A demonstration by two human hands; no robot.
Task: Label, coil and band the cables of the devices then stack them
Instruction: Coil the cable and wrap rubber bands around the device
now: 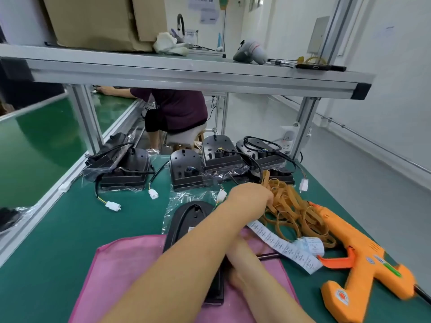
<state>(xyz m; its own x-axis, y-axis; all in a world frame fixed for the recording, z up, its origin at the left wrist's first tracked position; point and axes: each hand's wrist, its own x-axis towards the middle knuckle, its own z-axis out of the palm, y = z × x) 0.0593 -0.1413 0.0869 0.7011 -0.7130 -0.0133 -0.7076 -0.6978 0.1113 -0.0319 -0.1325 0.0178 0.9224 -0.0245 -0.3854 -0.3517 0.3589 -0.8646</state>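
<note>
Left hand [250, 197] reaches across, fingers curled into the rubber bands [293, 213]. Right hand [238, 273] blurred under my forearm by the black device [186, 220]; can't tell its grip.

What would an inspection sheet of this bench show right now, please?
Surface: green mat, with a pink cloth at the near edge.
Job's things: black device on the cloth; other devices at the back, some in clear bags; label strip; rubber bands.
Clutter: orange glue gun at the right.
Hands: left hand has its fingers curled into the rubber bands; right hand is blurred under the left forearm, grip unclear.
Cables: uncoiled, with white connectors on the mat.
Surroundings: shelf with a cardboard box; a seated person beyond.
</note>
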